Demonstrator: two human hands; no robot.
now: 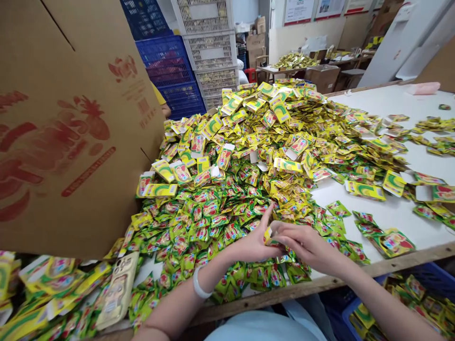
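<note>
Near the front edge of the table my left hand (255, 244) is closed around a small yellow box (268, 234), its index finger stretched forward. Most of the box is hidden by the fingers. From the other side my right hand (307, 244) meets it, fingers pinched together at the box's pale open end. Whether a sachet is between those fingers is hidden. Below and around both hands lie green sachets (204, 213) with red print. Just beyond them are yellow sachets (287, 189).
Small boxes (213, 125) top the heap. A large printed carton (74, 132) stands at left, beside a phone (119, 289) in a decorated case. The wooden edge (398, 265) borders the white table. A blue crate (351, 315) sits below right; stacked crates (209, 47) stand behind.
</note>
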